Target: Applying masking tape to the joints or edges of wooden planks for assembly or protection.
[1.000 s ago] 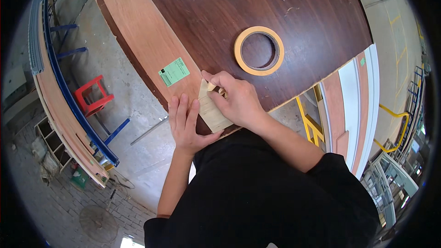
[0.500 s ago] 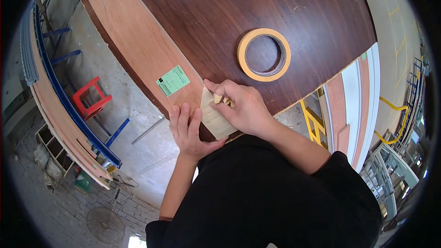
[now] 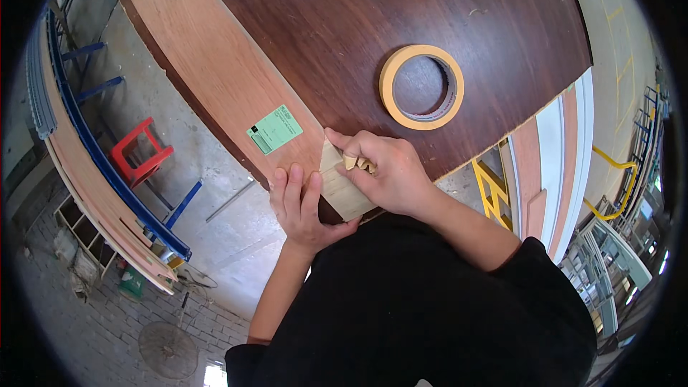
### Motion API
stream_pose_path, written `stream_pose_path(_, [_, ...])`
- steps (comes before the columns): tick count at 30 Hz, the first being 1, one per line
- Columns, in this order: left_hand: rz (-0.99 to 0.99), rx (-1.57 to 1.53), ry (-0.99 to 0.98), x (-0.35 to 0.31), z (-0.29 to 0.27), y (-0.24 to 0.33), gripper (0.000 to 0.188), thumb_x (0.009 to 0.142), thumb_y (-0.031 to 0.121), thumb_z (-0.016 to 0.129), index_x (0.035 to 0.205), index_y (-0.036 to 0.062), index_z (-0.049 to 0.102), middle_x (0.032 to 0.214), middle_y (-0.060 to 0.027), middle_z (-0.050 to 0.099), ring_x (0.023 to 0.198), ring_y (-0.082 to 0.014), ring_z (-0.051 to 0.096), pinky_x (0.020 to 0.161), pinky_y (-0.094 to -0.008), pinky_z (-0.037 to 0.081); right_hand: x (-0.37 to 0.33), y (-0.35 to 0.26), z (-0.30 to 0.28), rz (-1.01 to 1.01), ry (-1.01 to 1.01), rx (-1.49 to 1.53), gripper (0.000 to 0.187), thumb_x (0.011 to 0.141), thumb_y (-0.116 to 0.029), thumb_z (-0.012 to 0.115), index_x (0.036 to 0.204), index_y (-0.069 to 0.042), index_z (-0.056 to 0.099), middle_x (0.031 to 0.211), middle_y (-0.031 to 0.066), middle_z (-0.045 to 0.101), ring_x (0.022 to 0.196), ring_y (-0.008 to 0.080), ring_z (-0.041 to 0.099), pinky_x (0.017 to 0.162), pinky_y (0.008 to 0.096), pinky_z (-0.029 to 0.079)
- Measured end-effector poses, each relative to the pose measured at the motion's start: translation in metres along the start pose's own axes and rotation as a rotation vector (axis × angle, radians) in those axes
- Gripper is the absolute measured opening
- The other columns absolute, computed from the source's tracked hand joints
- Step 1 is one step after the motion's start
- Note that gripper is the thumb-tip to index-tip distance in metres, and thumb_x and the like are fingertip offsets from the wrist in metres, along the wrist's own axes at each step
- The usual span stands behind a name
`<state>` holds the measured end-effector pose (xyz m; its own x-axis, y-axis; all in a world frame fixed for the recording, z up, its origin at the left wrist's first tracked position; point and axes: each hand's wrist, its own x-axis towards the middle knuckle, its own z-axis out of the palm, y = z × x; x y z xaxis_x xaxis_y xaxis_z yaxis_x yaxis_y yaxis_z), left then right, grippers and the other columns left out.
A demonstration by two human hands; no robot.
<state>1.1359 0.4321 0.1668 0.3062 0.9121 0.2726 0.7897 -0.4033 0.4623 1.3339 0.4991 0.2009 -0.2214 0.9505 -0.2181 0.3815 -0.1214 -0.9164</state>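
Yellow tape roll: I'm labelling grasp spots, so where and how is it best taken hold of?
Probably pinched from above at the right side of the yellow tape roll, thumb outside, fingers inside the hole: the ring lies flat on the dark brown board, its centre is open, and that side faces away from the right hand.

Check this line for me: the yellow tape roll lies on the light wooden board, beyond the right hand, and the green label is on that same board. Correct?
Not quite. The head view shows the yellow tape roll on the dark brown surface, not the light wooden board. It is beyond the right hand, and the green label is on that board.
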Motion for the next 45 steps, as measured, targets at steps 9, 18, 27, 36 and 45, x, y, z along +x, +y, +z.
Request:
stream_pose_path(9, [-0.014,-0.016,0.007,-0.001,0.001,0.000,0.084,0.073,0.064,0.071,0.133,0.0067,0.056,0.144,-0.0184,0.047,0.138,-0.0408,0.038,0.108,-0.0522,0.036,0.002,0.000,-0.003,-0.029,-0.062,-0.002,0.021,0.081,-0.003,0.070,0.081,-0.006,0.049,0.121,0.0182,0.068,0.076,0.0303,0.069,0.066,0.0345,0.054])
stream_pose_path(18, [-0.040,-0.041,0.003,-0.001,-0.001,-0.001,0.088,0.068,0.061,0.075,0.134,0.0060,0.055,0.143,-0.0200,0.048,0.137,-0.0412,0.040,0.111,-0.0539,0.033,0.003,-0.005,-0.007,0.010,-0.098,0.085,0.017,0.084,0.001,0.065,0.087,-0.005,0.050,0.129,0.0194,0.064,0.069,0.0199,0.066,0.064,0.0302,0.051])
stream_pose_path(27, [-0.099,-0.042,-0.007,0.000,-0.007,0.003,0.086,0.060,0.057,0.077,0.131,0.0113,0.062,0.141,-0.0125,0.053,0.136,-0.0353,0.043,0.111,-0.0531,0.034,-0.003,0.004,-0.002,-0.113,-0.132,-0.118,0.021,0.083,0.001,0.065,0.096,-0.005,0.050,0.131,0.0195,0.061,0.071,0.0325,0.069,0.063,0.0364,0.055])
stream_pose_path(36, [-0.058,-0.036,-0.007,0.002,-0.007,0.003,0.094,0.056,0.058,0.077,0.132,0.0053,0.060,0.141,-0.0172,0.051,0.138,-0.0402,0.041,0.110,-0.0570,0.033,-0.004,0.008,-0.007,-0.147,-0.184,-0.070,0.020,0.084,0.001,0.064,0.096,-0.004,0.049,0.134,0.0209,0.059,0.063,0.0264,0.066,0.059,0.0329,0.052])
stream_pose_path(45, [-0.082,-0.064,-0.007,0.004,-0.011,0.006,0.095,0.055,0.052,0.079,0.137,0.0097,0.057,0.146,-0.0128,0.047,0.140,-0.0353,0.038,0.113,-0.0549,0.032,-0.005,0.002,-0.008,0.015,-0.221,0.125,0.012,0.093,0.006,0.054,0.095,-0.003,0.046,0.143,0.0214,0.053,0.070,-0.0009,0.046,0.057,0.0200,0.040])
